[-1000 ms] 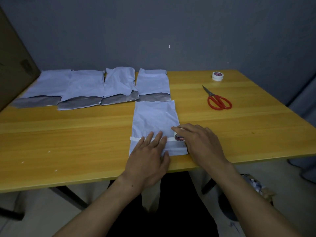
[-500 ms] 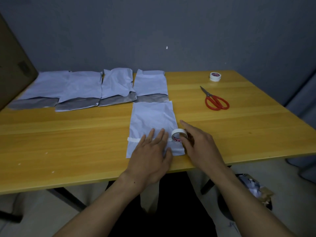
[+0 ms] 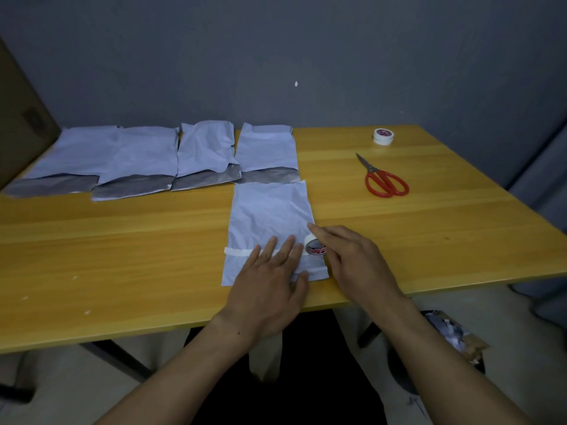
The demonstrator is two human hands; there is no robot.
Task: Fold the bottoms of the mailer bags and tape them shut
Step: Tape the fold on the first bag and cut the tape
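A white mailer bag [image 3: 268, 216] lies near the table's front edge, its bottom folded up. A strip of white tape [image 3: 239, 251] runs across the fold from the bag's left edge. My left hand [image 3: 270, 280] lies flat on the fold with straight fingers pressing the tape. My right hand [image 3: 352, 259] holds a white tape roll [image 3: 314, 245] upright at the bag's right side, the index finger stretched over its top. Several more mailer bags [image 3: 147, 154] with grey flaps lie in a row at the back left.
Red-handled scissors [image 3: 385, 180] lie on the wooden table [image 3: 122, 256] at the right. A second tape roll [image 3: 383, 136] sits behind them near the far edge. A brown cardboard box [image 3: 21, 124] stands at the far left. A bin with scraps [image 3: 454, 338] is under the table's right side.
My right hand has lifted the tape roll from lying low under the fingers to standing upright at the bag's right side. My left hand stays pressed on the tape.
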